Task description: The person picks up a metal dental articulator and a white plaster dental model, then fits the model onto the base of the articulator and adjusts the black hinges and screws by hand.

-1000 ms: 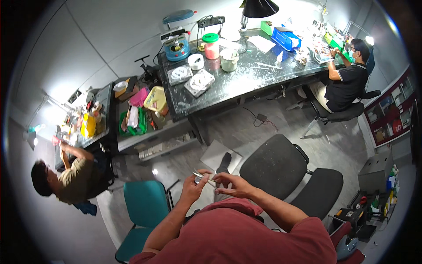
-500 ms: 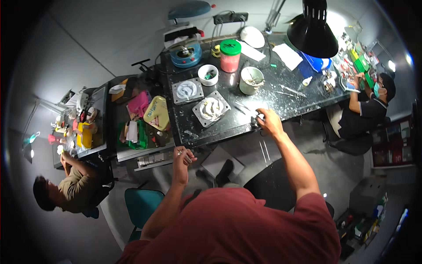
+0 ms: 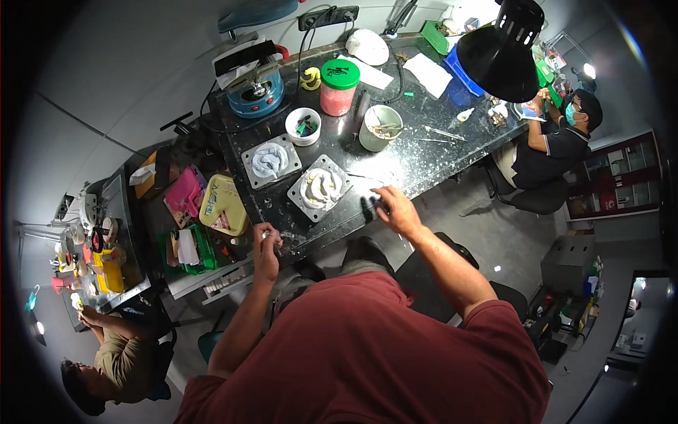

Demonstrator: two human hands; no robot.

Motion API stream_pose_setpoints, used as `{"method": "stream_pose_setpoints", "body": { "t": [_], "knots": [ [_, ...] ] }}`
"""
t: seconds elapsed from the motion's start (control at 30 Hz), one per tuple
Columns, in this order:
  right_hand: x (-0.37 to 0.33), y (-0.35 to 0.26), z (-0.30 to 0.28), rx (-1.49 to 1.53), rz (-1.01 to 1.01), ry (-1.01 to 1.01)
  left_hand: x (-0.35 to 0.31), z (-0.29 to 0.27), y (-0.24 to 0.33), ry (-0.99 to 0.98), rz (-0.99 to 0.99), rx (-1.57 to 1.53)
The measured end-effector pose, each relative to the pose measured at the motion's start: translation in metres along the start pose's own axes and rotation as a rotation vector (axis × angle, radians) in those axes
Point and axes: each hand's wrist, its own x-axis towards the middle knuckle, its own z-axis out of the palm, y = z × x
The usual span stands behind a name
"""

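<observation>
My right hand (image 3: 397,210) reaches over the front edge of the black worktable (image 3: 417,177), fingers apart and nothing visible in them. My left hand (image 3: 267,247) is curled at the table's near left corner, closed around something small and pale that I cannot make out. Between and beyond my hands lies a square metal flask half (image 3: 319,189) filled with cream plaster in a curved, horseshoe-like shape. Behind it, to the left, sits a second flask half (image 3: 271,161) with bluish-white material. A thin tool (image 3: 367,176) lies just right of the nearer flask half.
Behind the flasks stand a white tub (image 3: 303,127), a pale pot with tools (image 3: 381,128), a green-lidded jar (image 3: 339,86) and a blue burner-like device (image 3: 256,92). A black lamp (image 3: 500,60) overhangs the right. Co-workers sit at left (image 3: 120,353) and right (image 3: 547,141).
My body and view have moved closer to the table. My left hand has come up to the table corner. My right hand has shifted left along the front edge, its fingers looser.
</observation>
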Motion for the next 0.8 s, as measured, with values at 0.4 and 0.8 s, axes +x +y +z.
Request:
{"method": "stream_pose_setpoints", "body": {
  "t": [0.4, 0.8],
  "knots": [
    [0.110, -0.004, -0.072, 0.077, 0.216, 0.370, 0.004, 0.041, 0.013, 0.175, 0.111, -0.067],
    [0.146, 0.024, -0.075, 0.147, 0.466, -0.077, 0.011, 0.143, 0.013, 0.052, 0.193, 0.041]
  ]
}}
